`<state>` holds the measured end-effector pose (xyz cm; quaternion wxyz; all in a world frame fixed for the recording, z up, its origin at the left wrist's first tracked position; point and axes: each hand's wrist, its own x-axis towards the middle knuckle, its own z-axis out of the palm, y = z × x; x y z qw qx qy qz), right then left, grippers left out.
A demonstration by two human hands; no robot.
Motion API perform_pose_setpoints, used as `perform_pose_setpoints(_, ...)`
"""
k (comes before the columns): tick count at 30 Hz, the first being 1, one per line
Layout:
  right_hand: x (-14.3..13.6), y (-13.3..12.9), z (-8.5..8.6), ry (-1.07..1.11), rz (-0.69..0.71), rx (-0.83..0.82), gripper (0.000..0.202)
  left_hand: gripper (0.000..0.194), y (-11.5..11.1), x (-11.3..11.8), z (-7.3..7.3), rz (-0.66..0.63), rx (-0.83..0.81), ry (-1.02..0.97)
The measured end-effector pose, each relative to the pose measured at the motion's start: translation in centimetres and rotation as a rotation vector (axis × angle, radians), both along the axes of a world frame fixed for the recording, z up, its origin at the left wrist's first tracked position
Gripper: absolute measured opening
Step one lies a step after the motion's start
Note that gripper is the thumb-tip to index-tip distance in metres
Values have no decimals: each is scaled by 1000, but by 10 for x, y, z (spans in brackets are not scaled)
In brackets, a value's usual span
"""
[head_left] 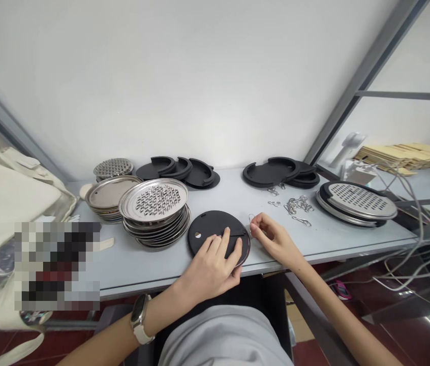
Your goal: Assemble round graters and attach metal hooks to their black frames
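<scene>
A round black disc (209, 222) with a small hole lies at the front edge of the table. My left hand (217, 259) rests on it, fingers spread over its top and the thumb near its rim. Just right of the disc, my right hand (270, 235) pinches a small metal wire clip (251, 219) between thumb and fingertips. Several similar clips (298, 204) lie loose on the table beyond that hand. Left of the disc stands a stack of round metal grater plates (154, 201).
Behind are black ring-shaped holders (200, 174) and more of them (270, 172) to the right. Metal plates (112, 193) stand at the left, beside a cream bag (12, 195). At the right sit a grater stack (358, 201), cables (415, 203) and wooden pieces (398, 155).
</scene>
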<state>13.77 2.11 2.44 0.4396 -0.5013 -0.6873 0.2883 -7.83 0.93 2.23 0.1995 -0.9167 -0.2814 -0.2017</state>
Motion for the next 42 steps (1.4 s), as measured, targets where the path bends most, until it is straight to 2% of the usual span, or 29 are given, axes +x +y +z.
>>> perform_pose_setpoints(6, -2, -1, 4, -140, 10, -23, 23, 51, -1, -1, 1, 4, -4, 3)
perform_pose_setpoints(13, -7, -2, 6, -206, 26, -22, 31, 51, -1, 0, 2, 12, -7, 3)
perform_pose_setpoints(19, -8, -2, 6, -179, 20, -33, 26, 51, -2, 0, 2, 13, -4, 3)
perform_pose_setpoints(27, -6, -2, 4, -149, -5, 57, 14, 52, -1, 0, 1, 4, -23, 2)
perform_pose_setpoints(37, -6, -3, 6, -170, -14, 48, 21, 52, -1, 0, 1, 3, -12, -3)
perform_pose_setpoints(42, -6, -2, 5, -143, -24, 52, 16, 51, -1, 0, 1, 5, -16, 2)
